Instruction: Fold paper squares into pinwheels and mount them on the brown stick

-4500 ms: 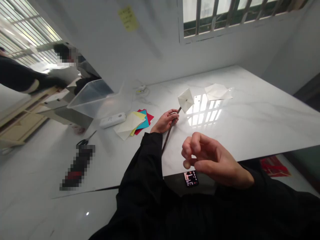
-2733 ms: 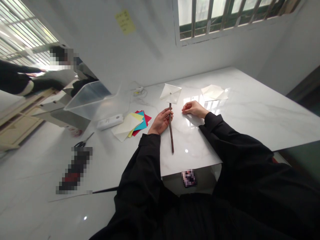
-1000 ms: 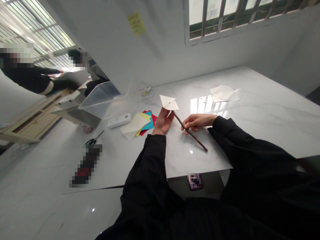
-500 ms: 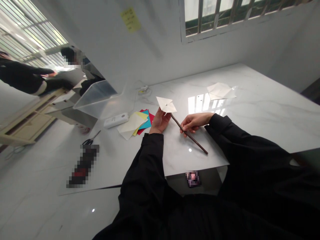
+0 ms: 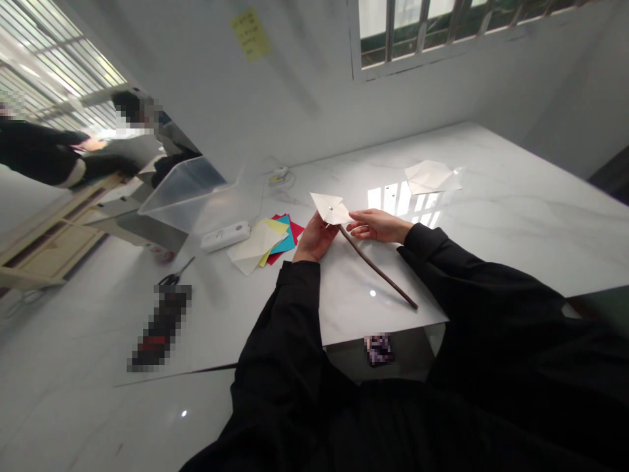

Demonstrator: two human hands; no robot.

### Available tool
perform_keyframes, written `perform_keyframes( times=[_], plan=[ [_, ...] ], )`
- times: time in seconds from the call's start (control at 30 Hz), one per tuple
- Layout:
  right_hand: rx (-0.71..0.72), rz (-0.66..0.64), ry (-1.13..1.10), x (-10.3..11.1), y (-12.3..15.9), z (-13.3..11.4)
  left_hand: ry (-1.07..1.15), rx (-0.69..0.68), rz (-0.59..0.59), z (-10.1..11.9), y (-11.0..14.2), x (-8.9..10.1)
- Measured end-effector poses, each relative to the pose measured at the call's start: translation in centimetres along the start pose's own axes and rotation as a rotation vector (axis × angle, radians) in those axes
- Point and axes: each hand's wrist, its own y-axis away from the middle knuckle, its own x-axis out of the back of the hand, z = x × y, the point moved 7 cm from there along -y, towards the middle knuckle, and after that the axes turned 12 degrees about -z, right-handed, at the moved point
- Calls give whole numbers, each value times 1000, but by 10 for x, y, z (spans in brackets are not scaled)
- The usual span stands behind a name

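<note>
A white paper pinwheel (image 5: 328, 204) with a small pin at its centre is fixed to the upper end of a thin brown stick (image 5: 381, 271). My left hand (image 5: 313, 240) is closed around the pinwheel's upper stick, just under the paper; its fingertips are partly hidden behind it. At the paper's right corner, the thumb and index finger of my right hand (image 5: 382, 227) close on the edge, with the other fingers curled below. The stick slants down to the right, its lower end free above the table's front edge.
Coloured paper sheets (image 5: 282, 244) lie left of my left hand, beside a white power strip (image 5: 225, 236). Farther left are scissors (image 5: 170, 280) and a clear plastic bin (image 5: 184, 190). A creased white paper (image 5: 431, 177) rests at the back right. Two people sit at the far left.
My right hand has let go of the stick's middle and moved up to the pinwheel's paper corner. The stick's lower end has swung slightly right. My left hand keeps its hold.
</note>
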Motion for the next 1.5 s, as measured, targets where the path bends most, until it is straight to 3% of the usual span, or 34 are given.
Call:
perform_keyframes(
  times=[0.6, 1.5],
  plan=[
    [67, 85, -181, -4, -5, 0, 0, -6, 61, -1, 0, 2],
    [56, 84, -153, -6, -4, -2, -12, 35, 88, -4, -4, 14]
  ],
)
